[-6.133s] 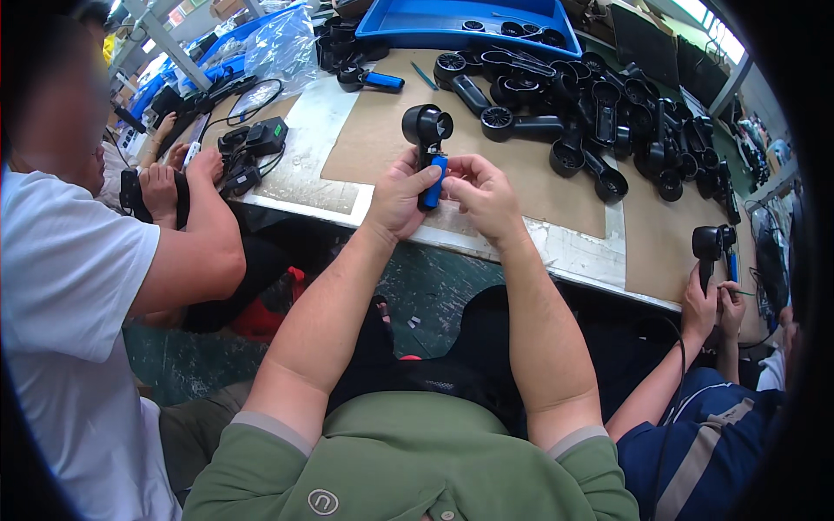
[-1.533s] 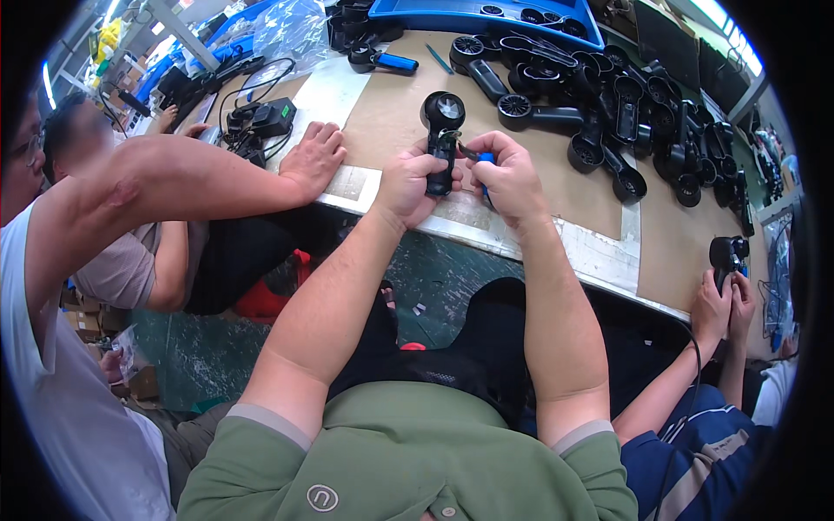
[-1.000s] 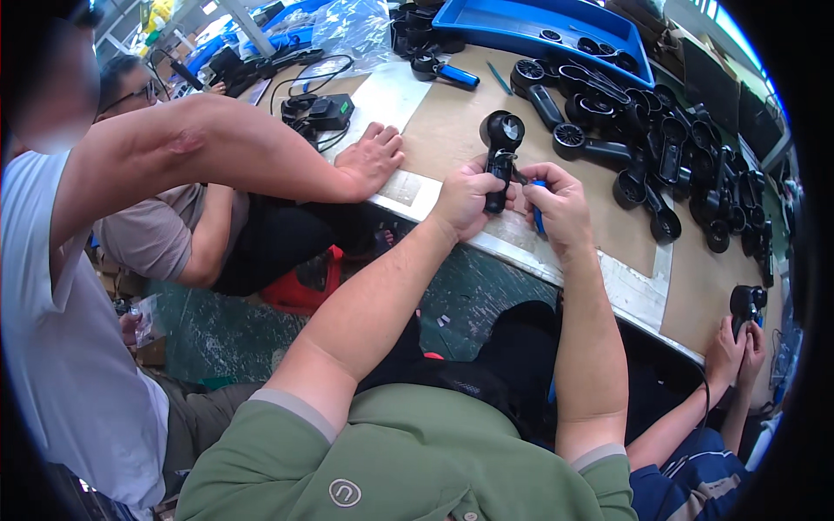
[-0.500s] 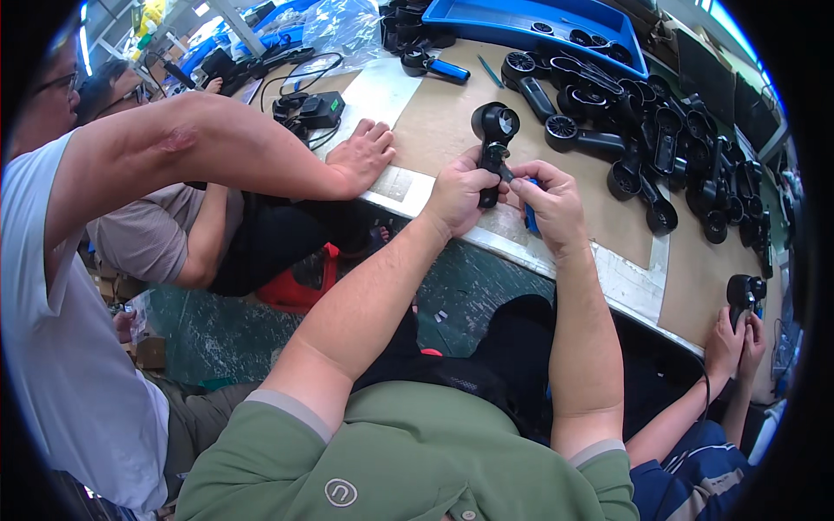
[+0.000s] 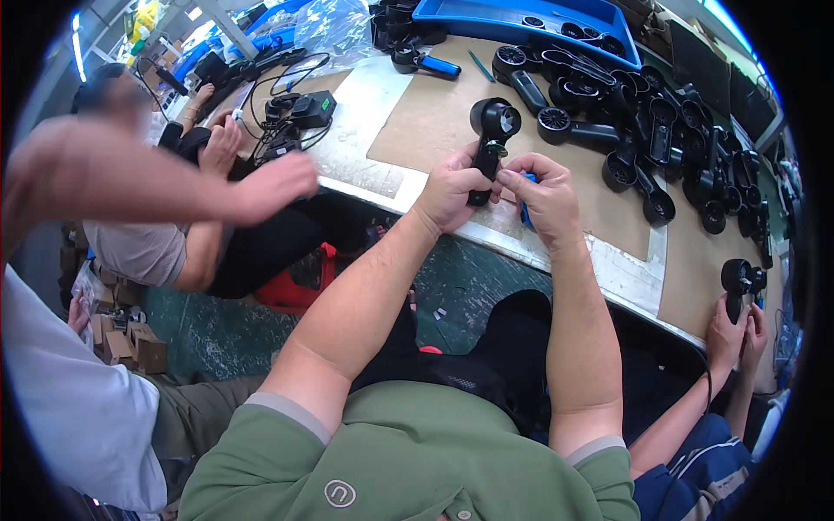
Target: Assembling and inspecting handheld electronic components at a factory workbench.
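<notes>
My left hand [image 5: 453,189] is closed around the handle of a black handheld fan [image 5: 495,124], its round head pointing up and away from me. A small green part shows where the head meets the handle. Close against the handle, my right hand [image 5: 546,195] is closed, thumb and fingertips pinched at the fan's side. A blue piece [image 5: 527,201] shows partly between its fingers; the rest of it is hidden. Both hands are just above the front edge of the table.
Black fan housings [image 5: 643,122] pile up on the right, below a blue tray [image 5: 521,26]. A pen [image 5: 480,66] and a fan with a blue part [image 5: 426,63] lie farther back. At left are a black adapter [image 5: 313,109] and a co-worker's blurred arm [image 5: 174,174]; another's hands [image 5: 734,334] are at right.
The co-worker at left has lifted a hand off the table and swung that arm back leftward. My hands stay at the fan with only slight finger movement.
</notes>
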`<state>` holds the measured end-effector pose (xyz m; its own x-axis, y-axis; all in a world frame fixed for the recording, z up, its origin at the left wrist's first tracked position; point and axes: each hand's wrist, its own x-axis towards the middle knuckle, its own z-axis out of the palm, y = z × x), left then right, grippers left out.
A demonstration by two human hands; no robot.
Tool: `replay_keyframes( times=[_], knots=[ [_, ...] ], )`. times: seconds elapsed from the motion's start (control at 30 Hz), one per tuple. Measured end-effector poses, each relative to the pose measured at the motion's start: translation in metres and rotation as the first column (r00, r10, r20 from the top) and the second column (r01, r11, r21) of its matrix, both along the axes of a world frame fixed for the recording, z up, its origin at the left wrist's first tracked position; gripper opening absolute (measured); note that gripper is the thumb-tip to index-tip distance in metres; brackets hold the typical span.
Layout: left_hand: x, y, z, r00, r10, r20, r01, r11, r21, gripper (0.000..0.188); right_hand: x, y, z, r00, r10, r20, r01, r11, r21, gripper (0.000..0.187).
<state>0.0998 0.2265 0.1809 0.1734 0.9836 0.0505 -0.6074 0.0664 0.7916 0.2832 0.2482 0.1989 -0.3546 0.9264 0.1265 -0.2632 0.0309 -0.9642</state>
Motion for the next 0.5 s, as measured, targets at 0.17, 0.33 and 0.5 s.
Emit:
replay_keyframes(
  times=[0.17,0.33,0.5],
  knots=[
    [-0.0001,0.0009,0.0025,0.998,-0.042,0.042,0.041,0.999,0.018,0.038,-0.0011,0.0007,0.0018,0.999,-0.033,0.026,0.034,0.999,-0.009,0.002],
    [0.0019,0.0021,0.0012,0.999,-0.019,-0.025,0.020,1.000,0.016,0.033,-0.0011,0.0026,0.0002,0.999,-0.034,0.018,0.034,0.999,0.002,0.002],
    [0.0027,-0.0020,0.0064,1.000,-0.005,-0.017,0.005,1.000,0.010,0.030,-0.0028,0.0024,-0.0027,0.998,-0.051,0.025,0.050,0.998,0.023,0.002]
  ],
)
